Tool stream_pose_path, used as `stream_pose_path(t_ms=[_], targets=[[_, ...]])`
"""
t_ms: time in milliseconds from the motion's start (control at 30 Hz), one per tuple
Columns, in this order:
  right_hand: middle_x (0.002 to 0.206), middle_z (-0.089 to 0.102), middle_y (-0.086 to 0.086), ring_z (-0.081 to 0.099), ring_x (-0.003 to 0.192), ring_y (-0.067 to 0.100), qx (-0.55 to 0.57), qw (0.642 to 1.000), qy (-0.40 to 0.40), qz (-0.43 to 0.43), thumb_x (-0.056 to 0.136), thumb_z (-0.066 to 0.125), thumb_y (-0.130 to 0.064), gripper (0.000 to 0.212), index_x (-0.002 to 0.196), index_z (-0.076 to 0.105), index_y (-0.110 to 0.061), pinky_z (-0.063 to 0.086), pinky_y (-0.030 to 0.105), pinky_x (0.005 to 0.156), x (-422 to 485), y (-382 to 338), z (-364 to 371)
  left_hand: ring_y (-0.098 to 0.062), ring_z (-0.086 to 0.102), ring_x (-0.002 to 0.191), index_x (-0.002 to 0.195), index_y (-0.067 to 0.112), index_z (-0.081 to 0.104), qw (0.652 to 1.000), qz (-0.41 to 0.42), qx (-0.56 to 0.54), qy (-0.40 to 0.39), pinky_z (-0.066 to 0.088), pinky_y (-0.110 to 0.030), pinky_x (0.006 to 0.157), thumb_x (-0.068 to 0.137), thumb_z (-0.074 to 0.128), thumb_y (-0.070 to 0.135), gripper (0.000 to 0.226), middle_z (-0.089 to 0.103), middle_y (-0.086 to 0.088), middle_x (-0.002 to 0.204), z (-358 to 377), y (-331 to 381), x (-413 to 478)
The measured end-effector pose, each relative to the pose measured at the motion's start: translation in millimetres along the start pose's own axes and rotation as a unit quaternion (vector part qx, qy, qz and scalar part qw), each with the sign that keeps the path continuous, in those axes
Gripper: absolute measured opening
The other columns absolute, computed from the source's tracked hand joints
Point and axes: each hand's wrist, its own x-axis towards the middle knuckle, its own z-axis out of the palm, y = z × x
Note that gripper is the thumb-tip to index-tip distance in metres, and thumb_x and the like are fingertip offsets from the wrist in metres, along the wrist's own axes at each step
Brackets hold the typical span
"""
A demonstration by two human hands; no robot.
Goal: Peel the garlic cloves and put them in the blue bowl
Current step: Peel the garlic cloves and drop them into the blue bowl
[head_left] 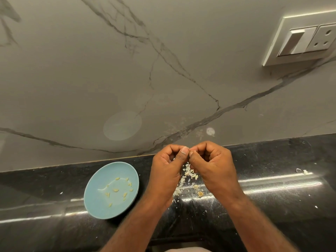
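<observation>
Dim, warm kitchen light, loads of glare off the counter

The black counter (pixel 272 160) throws back long white streaks on its near part, left and right, and the glossy marble wall (pixel 163 70) carries a pale ghost reflection of the blue bowl (pixel 101 202). The wide lens bows the counter's far edge and skews the switch plate (pixel 300 40) at far right. The left hand (pixel 167 168) and right hand (pixel 212 166) look fairly sharp, but the forearms go soft toward the near edge. The garlic clove (pixel 192 151) pinched between their fingertips is too tiny to make out properly.
</observation>
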Motion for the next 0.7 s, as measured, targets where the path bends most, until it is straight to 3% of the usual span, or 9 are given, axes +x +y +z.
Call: stream_pose_path(t_ms=[67,167,233,467,700], targets=[[0.068,0.069,0.002,0.061,0.060,0.011,0.003,1.000,0.006,0.011,0.088,0.073,-0.013,0.011,0.078,0.071,-0.016,0.053,0.024,0.059,-0.3,0.5,0.9,-0.002,0.058,0.055,0.097,0.003,0.065,1.000,0.005,-0.015,0.024,0.048,-0.015,0.054,0.094,0.063,0.009,0.007,0.064,0.006,0.062,1.4,-0.7,-0.2],[0.066,0.068,-0.001,0.060,0.059,0.008,-0.006,1.000,0.011,0.011,0.089,0.073,-0.015,0.012,0.078,0.071,-0.017,0.052,0.022,0.058,-1.1,1.5,2.9,-0.015,0.069,0.075,0.094,0.006,0.069,0.997,0.053,0.028,0.051,0.057,-0.024,0.071,0.090,0.067,0.010,0.005,0.072,-0.004,0.079,-0.2,-3.7,1.8],[0.066,0.068,-0.002,0.059,0.058,0.007,-0.027,1.000,0.014,0.001,0.089,0.073,-0.016,0.011,0.078,0.071,-0.018,0.051,0.021,0.057,-1.0,0.4,3.6,-0.014,0.072,0.082,0.095,0.011,0.072,0.994,0.071,0.071,0.050,0.059,-0.026,0.076,0.092,0.066,0.012,0.007,0.075,-0.002,0.085,-1.0,-4.5,1.1],[0.071,0.070,0.001,0.061,0.061,0.009,-0.052,0.998,0.023,0.003,0.088,0.074,-0.017,0.007,0.081,0.071,-0.019,0.053,0.022,0.058,3.0,1.8,1.4,-0.010,0.073,0.093,0.104,0.015,0.075,0.994,0.051,0.095,0.024,0.058,-0.021,0.080,0.092,0.067,0.011,0.015,0.077,0.003,0.096,-4.9,-2.9,1.2],[0.071,0.070,-0.001,0.062,0.060,0.010,-0.063,0.998,0.018,0.010,0.089,0.073,-0.016,0.010,0.080,0.070,-0.020,0.053,0.021,0.057,2.7,3.7,2.9,-0.003,0.071,0.084,0.098,0.018,0.073,0.991,0.056,0.120,0.032,0.054,-0.015,0.074,0.097,0.060,0.013,0.014,0.075,0.009,0.087,-4.2,-4.9,3.8]])
